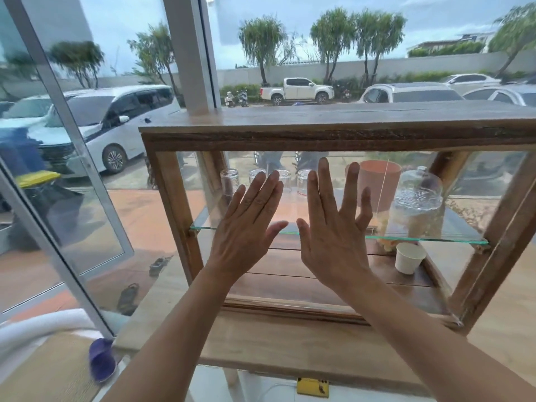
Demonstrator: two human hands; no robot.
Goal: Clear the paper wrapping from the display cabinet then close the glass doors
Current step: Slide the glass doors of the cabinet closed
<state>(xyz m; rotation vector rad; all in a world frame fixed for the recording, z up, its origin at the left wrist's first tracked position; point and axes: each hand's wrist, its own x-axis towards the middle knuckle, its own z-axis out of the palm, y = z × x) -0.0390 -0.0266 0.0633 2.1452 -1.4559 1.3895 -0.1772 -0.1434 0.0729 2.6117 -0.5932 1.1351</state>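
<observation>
Nearest to me, both forearms reach up and forward toward the display cabinet (pixel 333 134), which I use as my landmark. My left hand (pixel 246 227) is flat with the fingers straight and close together, thumb out to the side, holding nothing. My right hand (pixel 333 230) is flat too, its fingers spread a little wider, also empty. The two hands are side by side, nearly touching at the thumbs, in front of the cabinet's left half. I cannot tell whether the palms press on glass or hang just before it, nor whether a door pane covers that opening.

Below the cabinet's front edge is the wooden tabletop (pixel 290 343) it stands on. Under that, a yellow object (pixel 313 387) shows, and to the lower left of the cabinet lies a purple slipper (pixel 101 358) on the floor.

Inside the cabinet, on the wooden floor at the right, a white paper cup (pixel 409 258) stands upright. Above it the glass shelf (pixel 420 237) carries a clear glass dome (pixel 417 204), with a terracotta-coloured pot (pixel 377 184) just left of the dome and a row of glass jars (pixel 285 178) further left, partly hidden behind my fingertips. I see no paper wrapping in the cabinet.

Beyond the cabinet, through the window, a white van (pixel 110 117) is parked at the left and a white pickup (pixel 298 89) stands further off.
</observation>
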